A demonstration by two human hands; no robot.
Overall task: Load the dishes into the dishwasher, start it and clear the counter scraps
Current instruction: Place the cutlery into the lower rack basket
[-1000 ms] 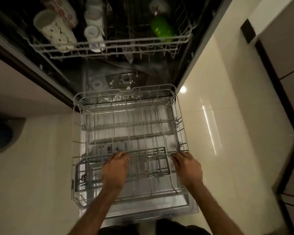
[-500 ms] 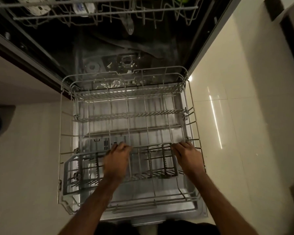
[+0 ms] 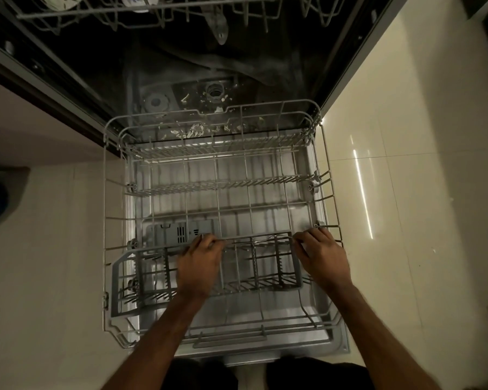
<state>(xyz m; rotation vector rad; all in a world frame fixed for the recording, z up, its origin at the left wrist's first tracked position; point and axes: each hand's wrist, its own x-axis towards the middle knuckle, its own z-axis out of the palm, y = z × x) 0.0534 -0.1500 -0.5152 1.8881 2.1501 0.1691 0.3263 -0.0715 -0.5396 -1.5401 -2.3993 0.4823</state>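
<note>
Left hand (image 3: 200, 266) and right hand (image 3: 324, 260) grip the cutlery basket (image 3: 254, 260) in the lower rack (image 3: 217, 184)

The grey wire rack sits out over the open steel dishwasher door (image 3: 337, 343), thin coated rods forming a square grid with rows of tines. The boxy lattice basket lies along the rack's near side; left fingers curl over its far rim, right fingers curl round its far right corner. Pale scraps (image 3: 193, 132) fleck the dark tub floor beyond, and glossy cream floor tiles (image 3: 406, 220) flank the door
</note>
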